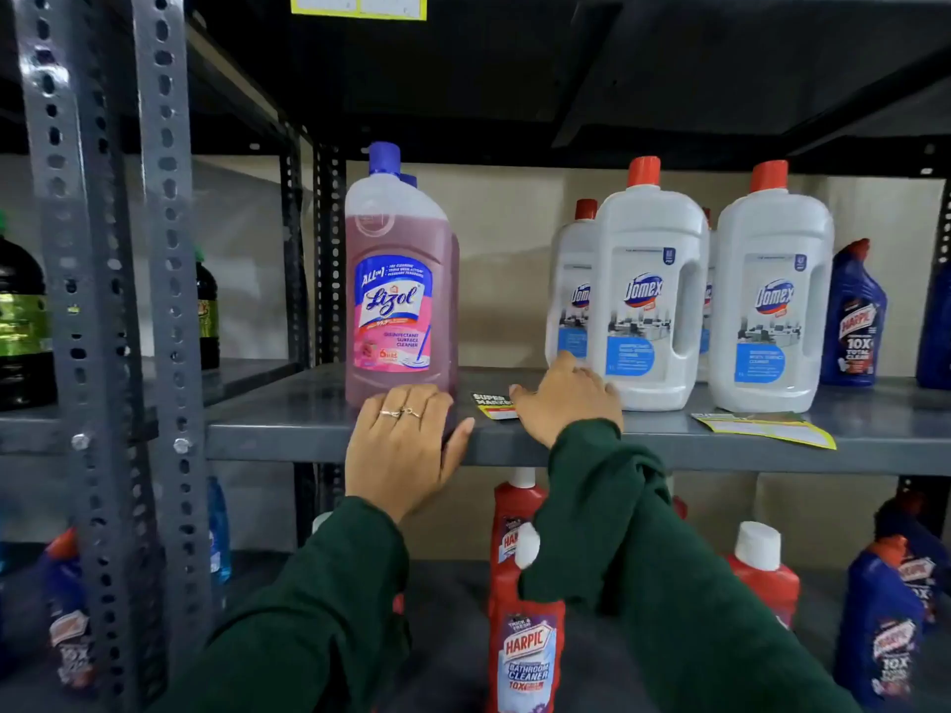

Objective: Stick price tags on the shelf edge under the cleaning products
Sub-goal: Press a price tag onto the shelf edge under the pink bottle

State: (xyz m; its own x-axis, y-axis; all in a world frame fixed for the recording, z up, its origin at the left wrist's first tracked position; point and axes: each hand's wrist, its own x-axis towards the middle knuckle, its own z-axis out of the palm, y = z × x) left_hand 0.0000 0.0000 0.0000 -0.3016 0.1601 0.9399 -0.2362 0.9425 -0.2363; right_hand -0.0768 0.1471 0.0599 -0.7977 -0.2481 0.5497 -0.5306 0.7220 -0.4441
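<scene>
A pink Lizol bottle (399,280) stands on the grey metal shelf (288,419). My left hand (404,445) lies flat over the shelf's front edge (257,447) just below that bottle, fingers spread, holding nothing. My right hand (566,398) rests on the shelf top, its fingers on a small yellow and black price tag (491,403) lying flat between the Lizol and a white Domex bottle (648,301). A second yellow tag sheet (767,429) lies near the edge under another Domex bottle (772,301).
Blue Harpic bottles (851,316) stand at the far right of the shelf. Red and blue Harpic bottles (525,609) fill the shelf below. Perforated grey uprights (103,301) stand at left, with dark bottles (20,321) behind. A yellow tag (357,5) hangs on the upper shelf.
</scene>
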